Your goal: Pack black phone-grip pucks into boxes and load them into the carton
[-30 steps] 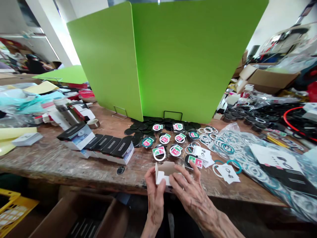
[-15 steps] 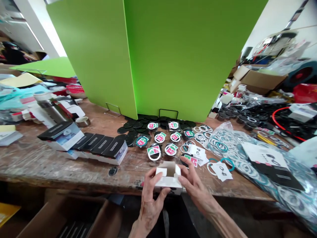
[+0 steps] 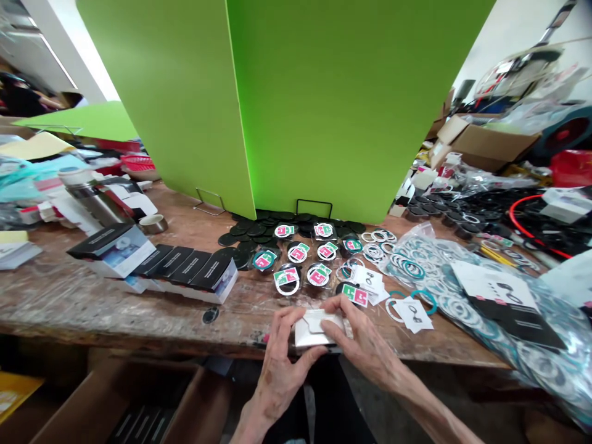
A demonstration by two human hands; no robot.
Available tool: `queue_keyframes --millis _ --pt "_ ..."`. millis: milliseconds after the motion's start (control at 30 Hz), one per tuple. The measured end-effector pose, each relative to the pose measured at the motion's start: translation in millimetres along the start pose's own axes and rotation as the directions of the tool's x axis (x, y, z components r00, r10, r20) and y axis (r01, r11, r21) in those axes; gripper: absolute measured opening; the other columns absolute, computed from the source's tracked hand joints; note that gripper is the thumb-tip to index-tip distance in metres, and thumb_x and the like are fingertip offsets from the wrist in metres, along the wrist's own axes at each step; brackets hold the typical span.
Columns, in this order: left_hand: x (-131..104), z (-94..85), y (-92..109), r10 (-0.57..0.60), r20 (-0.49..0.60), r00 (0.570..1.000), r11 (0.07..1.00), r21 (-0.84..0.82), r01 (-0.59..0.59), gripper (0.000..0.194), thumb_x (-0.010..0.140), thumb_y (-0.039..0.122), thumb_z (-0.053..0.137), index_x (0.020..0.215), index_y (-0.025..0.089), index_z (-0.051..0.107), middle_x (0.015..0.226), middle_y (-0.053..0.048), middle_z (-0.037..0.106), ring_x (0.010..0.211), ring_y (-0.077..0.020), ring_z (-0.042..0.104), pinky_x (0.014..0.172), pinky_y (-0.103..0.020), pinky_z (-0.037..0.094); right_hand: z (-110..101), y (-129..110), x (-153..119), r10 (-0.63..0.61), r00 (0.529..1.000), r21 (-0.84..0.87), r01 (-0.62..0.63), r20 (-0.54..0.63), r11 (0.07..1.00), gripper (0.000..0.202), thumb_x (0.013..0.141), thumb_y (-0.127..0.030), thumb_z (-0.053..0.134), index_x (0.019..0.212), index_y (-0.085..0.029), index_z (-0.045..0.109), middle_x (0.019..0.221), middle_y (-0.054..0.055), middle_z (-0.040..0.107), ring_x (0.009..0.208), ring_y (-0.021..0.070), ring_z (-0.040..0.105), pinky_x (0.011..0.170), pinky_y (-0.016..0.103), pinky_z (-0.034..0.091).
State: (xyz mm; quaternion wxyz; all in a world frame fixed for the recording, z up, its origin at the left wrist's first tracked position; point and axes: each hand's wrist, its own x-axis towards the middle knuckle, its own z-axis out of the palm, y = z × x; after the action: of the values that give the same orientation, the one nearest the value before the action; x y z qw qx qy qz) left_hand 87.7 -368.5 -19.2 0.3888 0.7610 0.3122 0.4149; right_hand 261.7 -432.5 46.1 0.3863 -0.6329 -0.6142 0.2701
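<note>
A small white cardboard box (image 3: 308,336) is held between both hands at the table's front edge, its flaps folded over the opening. My left hand (image 3: 284,357) is closed around the box's left side, thumb along the near face. My right hand (image 3: 358,336) grips the right side, with its thumb pressing on the top flap. Just beyond the box lie several round parts in clear bags with pink and green labels, such as a white-ringed one (image 3: 319,275). Folded paper leaflets (image 3: 370,280) are near my right fingers.
Black-topped boxes (image 3: 208,271) stand in a row at left, beside a steel cup (image 3: 153,223). Tall green boards (image 3: 351,111) rise at the back, with black discs (image 3: 245,231) along their foot. A bag of rings (image 3: 444,277) lies at right; an open carton (image 3: 124,394) sits below the table.
The box's open top has been covered: its flaps are now folded down. My right thumb has moved onto the top, and the box has shifted slightly right.
</note>
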Motion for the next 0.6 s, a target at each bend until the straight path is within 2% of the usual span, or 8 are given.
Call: queue_keyframes --millis 67,133,267,367,433,500,533,600 --pt "1.2 -1.2 2.6 0.016 0.002 1.000 0.999 0.029 -0.016 0.049 0.081 0.031 0.070 0.124 0.028 0.047 0.124 -0.008 0.046 0.115 -0.0252 0.051 0.095 -0.039 0.048 -7.3 -4.5 9.7 0.031 0.993 -0.038 -0.027 0.110 0.999 0.017 0.090 -0.031 0.051 0.103 -0.021 0.053 0.093 0.001 0.062 0.082 0.0162 0.058 0.075 0.030 0.047" --pt "1.2 -1.1 3.6 0.020 0.015 1.000 0.999 0.035 -0.020 0.050 0.081 0.031 0.070 0.125 0.029 0.046 0.123 -0.008 0.045 0.115 -0.0243 0.051 0.096 -0.039 0.047 -9.7 -5.2 17.1 0.043 0.986 -0.107 -0.026 0.159 0.994 0.014 0.088 -0.028 0.053 0.099 -0.020 0.056 0.089 0.000 0.062 0.079 0.0162 0.057 0.072 0.029 0.046" --pt "-0.4 -0.1 4.6 0.001 0.019 1.000 1.000 -0.013 -0.001 0.051 0.080 0.031 0.071 0.125 0.029 0.047 0.124 -0.008 0.046 0.117 -0.0243 0.050 0.098 -0.039 0.047 -7.1 1.7 18.5 0.002 0.998 -0.223 0.011 0.057 0.975 0.014 0.090 -0.023 0.049 0.101 -0.023 0.056 0.094 0.001 0.064 0.085 0.0177 0.061 0.077 0.031 0.049" --pt "2.3 -5.0 7.7 -0.112 -0.065 0.992 0.988 -0.116 0.104 0.048 0.078 0.034 0.072 0.121 0.024 0.051 0.119 -0.008 0.052 0.112 -0.0242 0.055 0.095 -0.038 0.049 -16.5 2.4 4.0 -0.069 0.995 -0.196 0.081 0.070 0.977 0.029 0.096 -0.031 0.043 0.123 -0.027 0.051 0.118 0.004 0.061 0.104 0.0185 0.061 0.088 0.033 0.050" --pt "6.9 -11.0 10.6 -0.317 -0.116 0.941 0.925 -0.259 0.280 0.044 0.078 0.042 0.071 0.113 0.020 0.055 0.108 -0.007 0.058 0.098 -0.0220 0.061 0.084 -0.034 0.054 -25.3 -0.9 -12.1 -0.136 0.974 -0.207 0.172 0.180 0.963 0.056 0.092 -0.042 0.054 0.143 -0.029 0.033 0.142 0.008 0.045 0.124 0.0221 0.051 0.098 0.037 0.048" --pt "11.8 -16.5 13.2 -0.530 -0.070 0.845 0.796 -0.387 0.466 0.044 0.076 0.052 0.068 0.101 0.016 0.059 0.094 -0.006 0.063 0.080 -0.0196 0.064 0.069 -0.029 0.055 -27.2 -3.9 -29.5 -0.254 0.926 -0.291 0.333 0.278 0.897 0.082 0.081 -0.044 0.068 0.149 -0.028 0.024 0.153 0.011 0.028 0.137 0.0283 0.035 0.103 0.044 0.044" --pt "13.7 -18.2 14.1 -0.602 -0.015 0.798 0.727 -0.424 0.541 0.047 0.074 0.056 0.068 0.097 0.015 0.061 0.088 -0.005 0.065 0.074 -0.0192 0.064 0.063 -0.028 0.054 -24.3 -4.6 -37.3 -0.332 0.896 -0.352 0.424 0.295 0.834 0.081 0.079 -0.040 0.071 0.147 -0.027 0.029 0.154 0.012 0.027 0.139 0.0306 0.031 0.104 0.047 0.042" --pt "14.8 -19.4 15.1 -0.675 0.093 0.732 0.615 -0.477 0.628 0.055 0.070 0.062 0.069 0.094 0.013 0.064 0.080 -0.006 0.067 0.069 -0.0206 0.065 0.060 -0.029 0.053 -11.8 -4.1 -48.9 -0.511 0.820 -0.473 0.568 0.257 0.674 0.057 0.082 -0.026 0.066 0.135 -0.023 0.046 0.147 0.012 0.040 0.138 0.0303 0.034 0.103 0.047 0.043"
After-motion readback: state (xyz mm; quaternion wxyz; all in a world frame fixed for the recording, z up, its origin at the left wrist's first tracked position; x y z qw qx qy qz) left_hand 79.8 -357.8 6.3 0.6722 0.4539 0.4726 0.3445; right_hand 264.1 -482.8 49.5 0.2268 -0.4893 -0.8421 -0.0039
